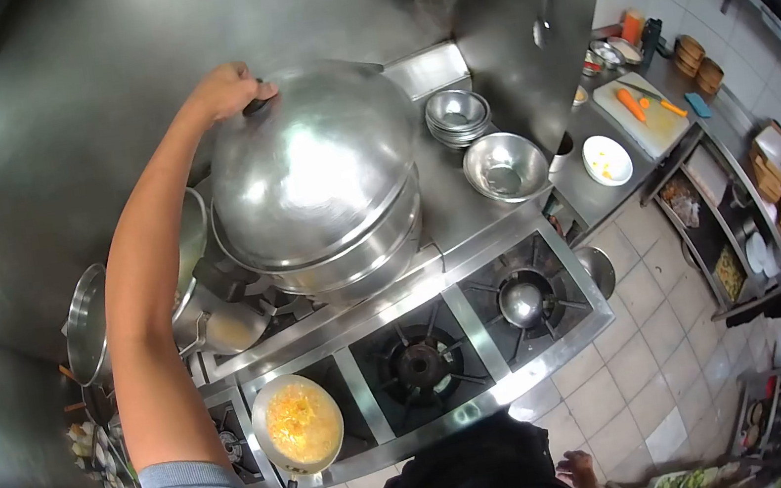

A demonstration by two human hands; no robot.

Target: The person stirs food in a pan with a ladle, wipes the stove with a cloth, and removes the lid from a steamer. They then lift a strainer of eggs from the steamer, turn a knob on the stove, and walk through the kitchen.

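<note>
My left hand [229,92] reaches far forward, its fingers wrapped round the dark handle of a large domed steel lid [314,160]. Below the lid stands a wide steel steamer pot [365,273], mostly covered by it. Nearer to me, a frying pan [298,425] with yellow, egg-like food in liquid sits on the stove, its handle toward my body. My right hand [577,469] hangs low at my right side over the floor, fingers loosely apart and holding nothing.
Steel pots [228,329] crowd the left beneath my forearm. Stacked steel bowls [458,113] and a larger bowl [506,168] stand right of the steamer. A ladle [522,305] rests on the right burner. Farther right are a white bowl [607,161] and a cutting board [660,134] with carrots.
</note>
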